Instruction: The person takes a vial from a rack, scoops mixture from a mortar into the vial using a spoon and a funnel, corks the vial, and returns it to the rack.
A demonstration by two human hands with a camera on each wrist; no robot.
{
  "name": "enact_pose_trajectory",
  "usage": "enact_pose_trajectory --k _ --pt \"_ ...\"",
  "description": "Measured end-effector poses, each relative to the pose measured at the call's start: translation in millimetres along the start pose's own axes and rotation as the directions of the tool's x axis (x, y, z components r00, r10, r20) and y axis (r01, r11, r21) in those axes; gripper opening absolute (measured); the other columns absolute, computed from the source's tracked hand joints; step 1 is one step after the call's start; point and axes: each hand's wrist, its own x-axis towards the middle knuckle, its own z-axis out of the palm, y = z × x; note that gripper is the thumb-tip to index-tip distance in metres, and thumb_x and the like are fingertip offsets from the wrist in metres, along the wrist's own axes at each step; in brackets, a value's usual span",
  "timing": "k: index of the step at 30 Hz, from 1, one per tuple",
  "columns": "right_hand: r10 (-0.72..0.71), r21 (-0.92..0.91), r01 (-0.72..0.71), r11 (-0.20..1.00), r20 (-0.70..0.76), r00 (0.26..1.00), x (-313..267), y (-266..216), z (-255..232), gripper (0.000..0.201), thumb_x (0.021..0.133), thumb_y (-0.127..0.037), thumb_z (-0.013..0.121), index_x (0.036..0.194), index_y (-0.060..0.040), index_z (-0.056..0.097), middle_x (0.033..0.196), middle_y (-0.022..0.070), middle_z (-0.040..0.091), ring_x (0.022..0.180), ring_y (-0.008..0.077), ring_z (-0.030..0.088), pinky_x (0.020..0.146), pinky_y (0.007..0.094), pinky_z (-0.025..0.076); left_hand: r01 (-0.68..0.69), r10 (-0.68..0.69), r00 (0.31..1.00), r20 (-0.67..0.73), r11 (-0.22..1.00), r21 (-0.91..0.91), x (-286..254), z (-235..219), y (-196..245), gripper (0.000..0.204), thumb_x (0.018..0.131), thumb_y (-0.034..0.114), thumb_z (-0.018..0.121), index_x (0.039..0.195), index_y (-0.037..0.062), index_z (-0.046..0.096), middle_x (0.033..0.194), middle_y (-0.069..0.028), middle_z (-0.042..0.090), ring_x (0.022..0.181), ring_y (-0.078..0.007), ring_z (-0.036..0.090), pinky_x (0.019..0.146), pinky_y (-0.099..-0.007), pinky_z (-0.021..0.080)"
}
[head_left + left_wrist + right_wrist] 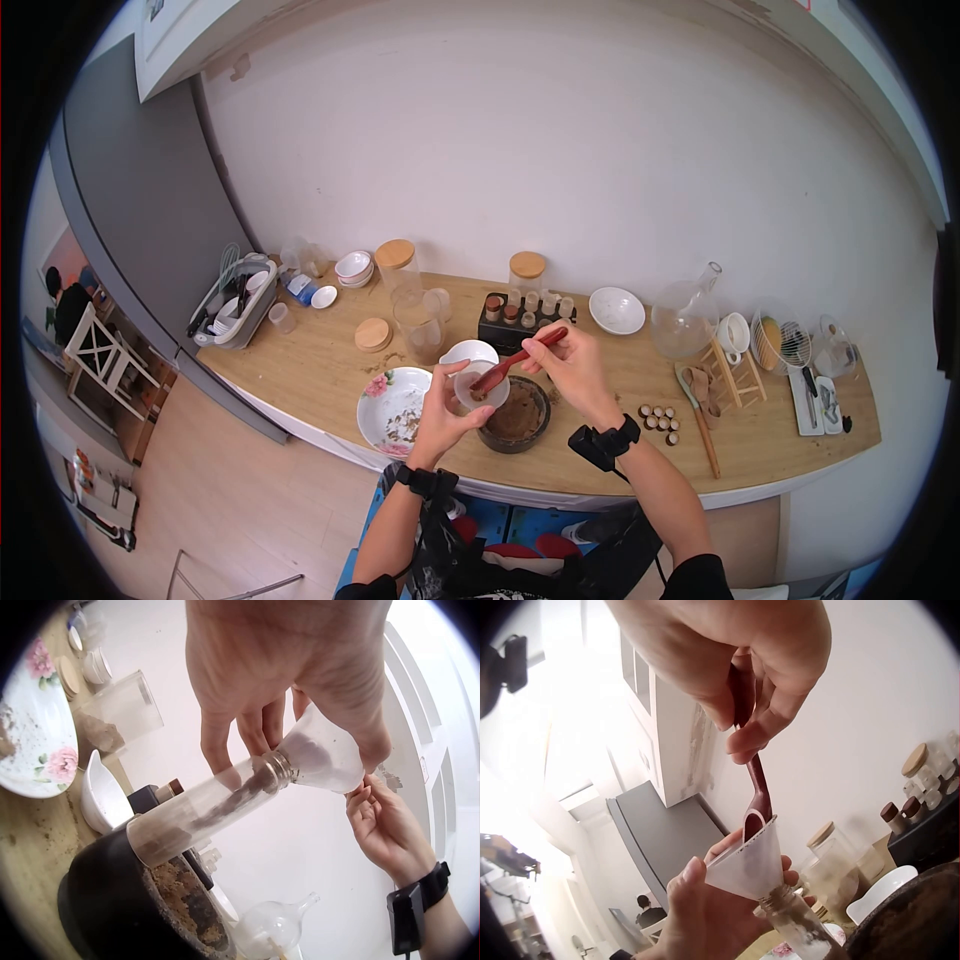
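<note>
One funnel (746, 862), one red spoon (513, 361), one clear tube (202, 814), two hands at work, and we're right above the dark bowl (105, 900)! The left hand (440, 420) is clamped round the funnel at the tube's neck; the right hand (580, 375) pinches the spoon by its handle, scoop tipped down inside the funnel. We see the spoon's long axis slanting, handle up and to the right, scoop down and left; the funnel's narrow end aims into the tube's mouth, and the tube leans, base toward the dark bowl, though we can't tell whether they touch. Left of the dark bowl, one floral dish (378, 412); behind it, one black rack (490, 335) and three wooden lids (373, 335); off to its right, one glass flask (680, 325).
</note>
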Motion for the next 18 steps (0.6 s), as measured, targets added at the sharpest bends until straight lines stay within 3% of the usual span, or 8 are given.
enact_pose_trajectory --k 4,6,12,18 --pt "-0.031 -0.001 0.031 1.000 -0.021 0.999 -4.8 -3.9 3.8 0.013 0.089 -0.009 0.065 0.089 0.0025 0.059 0.076 0.0070 0.065 0.068 0.0109 0.065 0.060 0.0228 0.053 -0.013 0.013 1.000 0.000 1.000 -0.002 0.0 1.2 2.3 0.076 0.071 0.013 0.082 0.128 0.0053 0.033 0.120 -0.0218 0.056 0.113 -0.0264 0.056 0.098 -0.0385 0.043" --pt "-0.090 -0.109 0.097 0.989 0.070 0.994 -7.4 -3.1 5.1 0.013 0.089 -0.008 0.065 0.090 0.0031 0.060 0.076 0.0066 0.065 0.068 0.0100 0.064 0.060 0.0229 0.052 -0.027 0.027 1.000 -0.012 1.000 0.001 -0.3 1.4 0.2 0.075 0.071 0.013 0.082 0.128 0.0049 0.035 0.119 -0.0204 0.057 0.110 -0.0249 0.057 0.097 -0.0377 0.045" --pt "-0.106 -0.134 0.120 0.984 0.112 0.988 -12.0 -6.9 7.3 0.012 0.088 -0.007 0.064 0.090 0.0035 0.060 0.076 0.0067 0.065 0.068 0.0091 0.063 0.062 0.0229 0.050 -0.031 0.031 0.999 -0.027 0.999 0.016 -0.2 2.0 3.8 0.074 0.071 0.014 0.082 0.128 0.0041 0.036 0.116 -0.0189 0.059 0.108 -0.0234 0.058 0.095 -0.0367 0.046" --pt "-0.122 -0.074 0.128 0.989 0.079 0.989 -14.6 -4.3 5.3 0.011 0.089 -0.007 0.064 0.090 0.0033 0.060 0.077 0.0067 0.065 0.070 0.0101 0.064 0.063 0.0230 0.051 -0.013 0.013 1.000 -0.025 1.000 0.014 0.8 3.8 5.6 0.075 0.070 0.015 0.082 0.128 0.0046 0.035 0.116 -0.0194 0.058 0.109 -0.0242 0.058 0.096 -0.0370 0.045"
